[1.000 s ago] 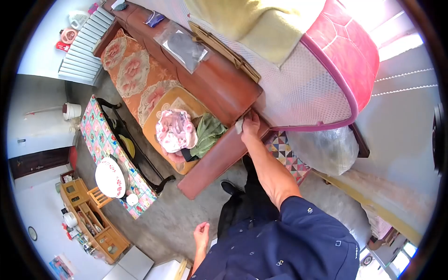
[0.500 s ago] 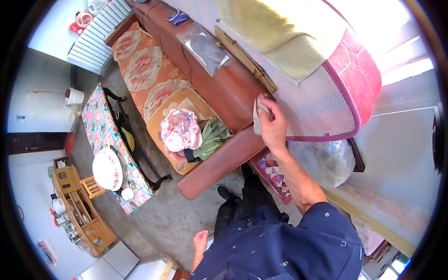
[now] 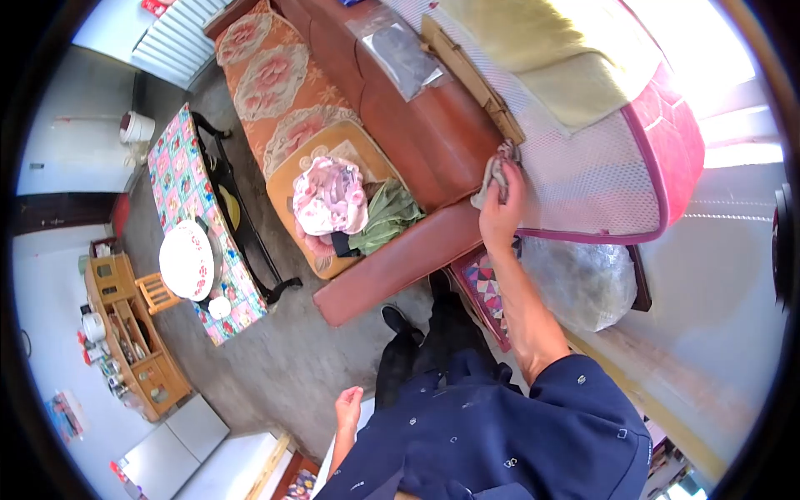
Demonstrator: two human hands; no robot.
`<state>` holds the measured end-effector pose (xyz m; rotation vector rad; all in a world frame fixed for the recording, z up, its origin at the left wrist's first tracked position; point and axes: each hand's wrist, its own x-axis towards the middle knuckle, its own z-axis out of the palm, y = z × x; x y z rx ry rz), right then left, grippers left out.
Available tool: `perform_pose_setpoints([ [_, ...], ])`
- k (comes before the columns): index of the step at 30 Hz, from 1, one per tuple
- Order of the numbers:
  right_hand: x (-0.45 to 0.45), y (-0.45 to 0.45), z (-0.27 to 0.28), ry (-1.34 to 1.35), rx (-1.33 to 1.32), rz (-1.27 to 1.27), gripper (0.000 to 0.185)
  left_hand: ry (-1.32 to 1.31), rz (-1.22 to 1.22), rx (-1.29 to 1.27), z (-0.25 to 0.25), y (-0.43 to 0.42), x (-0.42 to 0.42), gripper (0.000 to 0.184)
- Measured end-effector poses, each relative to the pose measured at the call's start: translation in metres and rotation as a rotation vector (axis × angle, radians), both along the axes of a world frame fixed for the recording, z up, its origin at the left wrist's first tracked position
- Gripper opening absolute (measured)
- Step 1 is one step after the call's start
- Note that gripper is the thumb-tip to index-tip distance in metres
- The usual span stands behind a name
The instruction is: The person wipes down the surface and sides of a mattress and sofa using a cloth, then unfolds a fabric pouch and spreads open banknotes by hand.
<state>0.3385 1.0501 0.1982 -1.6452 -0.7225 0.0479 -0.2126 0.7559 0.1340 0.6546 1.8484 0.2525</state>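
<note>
My right hand (image 3: 502, 218) reaches over the end of the brown leather sofa (image 3: 433, 137), closed on a crumpled greyish rag (image 3: 493, 179). The rag touches the top of the sofa's back near the armrest, just by the end of a flat strip of brown cardboard (image 3: 475, 75). My left hand (image 3: 348, 407) hangs low at my side, fingers curled in, with nothing visible in it. On the sofa's tan seat cushion (image 3: 292, 187) lie a pink-and-white garment (image 3: 330, 196) and a green cloth (image 3: 387, 218).
Behind the sofa stands a mesh-sided piece with pink trim (image 3: 583, 179), a yellow cloth (image 3: 550, 50) over it. A clear plastic bag (image 3: 406, 62) lies along the sofa back. To the left is a table with a patterned cover (image 3: 179, 167), holding a white floral basin (image 3: 185, 260).
My right hand and the rag have shifted slightly up and right along the sofa's back, towards the cardboard. The whole view has shifted a little; my left hand still hangs low.
</note>
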Motion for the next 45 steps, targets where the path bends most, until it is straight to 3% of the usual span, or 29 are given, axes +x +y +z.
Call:
perform_pose_setpoints([
  [2, -0.012, 0.004, -0.005, 0.096, -0.029, -0.03, 0.039, 0.003, 0.008, -0.066, -0.002, -0.019, -0.008, 0.031],
  [4, -0.019, 0.003, -0.006, -0.005, -0.024, -0.091, 0.043, 0.016, 0.02, -0.066, 0.001, -0.041, -0.02, 0.03],
  [8, -0.009, -0.012, -0.046, 0.18, -0.058, -0.075, 0.044, 0.053, 0.07, -0.093, 0.015, -0.055, -0.017, 0.029],
  [10, -0.004, -0.017, -0.066, 0.115, -0.02, -0.121, 0.044, 0.041, 0.098, -0.092, 0.021, -0.061, -0.014, 0.028],
  [12, 0.0, -0.025, -0.075, 0.029, -0.351, -0.143, 0.045, 0.038, 0.136, -0.114, 0.023, -0.064, -0.011, 0.027],
  [13, 0.006, -0.025, -0.089, -0.15, -0.386, -0.139, 0.041, 0.026, 0.133, -0.108, 0.027, -0.066, -0.008, 0.028],
  [14, 0.013, -0.026, -0.108, -0.148, -0.39, -0.121, 0.041, 0.032, 0.15, -0.113, 0.028, -0.066, -0.004, 0.028],
  [17, 0.019, -0.025, -0.153, -0.293, -0.741, 0.051, 0.037, 0.058, 0.128, -0.109, 0.035, -0.069, 0.005, 0.032],
  [20, 0.019, -0.023, -0.176, -0.51, -0.774, 0.071, 0.039, 0.062, 0.143, -0.105, 0.038, -0.075, 0.013, 0.033],
  [22, 0.003, -0.026, -0.179, -0.493, -0.755, 0.102, 0.038, 0.075, 0.177, -0.112, 0.036, -0.082, 0.019, 0.033],
  [24, -0.034, -0.042, -0.185, -0.422, -0.908, 0.267, 0.033, 0.066, 0.184, -0.105, 0.033, -0.092, 0.027, 0.033],
  [30, -0.175, -0.049, -0.189, -0.452, -0.893, 1.102, 0.024, 0.039, 0.24, -0.117, 0.039, -0.117, 0.046, 0.032],
  [33, -0.178, -0.043, -0.187, -0.489, -0.87, 1.202, 0.026, 0.053, 0.306, -0.119, 0.044, -0.13, 0.044, 0.032],
  [38, -0.097, -0.039, -0.159, -0.539, -0.954, 0.987, 0.039, 0.032, 0.353, -0.112, 0.031, -0.17, 0.031, 0.031],
  [40, -0.058, -0.054, -0.191, -0.593, -0.995, 0.897, 0.037, 0.003, 0.366, -0.163, 0.026, -0.188, 0.021, 0.03],
  [42, -0.055, -0.061, -0.196, -0.279, -0.957, 0.5, 0.036, -0.022, 0.337, -0.16, 0.011, -0.194, 0.004, 0.029],
  [45, -0.104, -0.072, -0.261, -0.126, -0.92, 0.452, 0.037, -0.053, 0.396, -0.155, 0.012, -0.186, -0.02, 0.029],
])
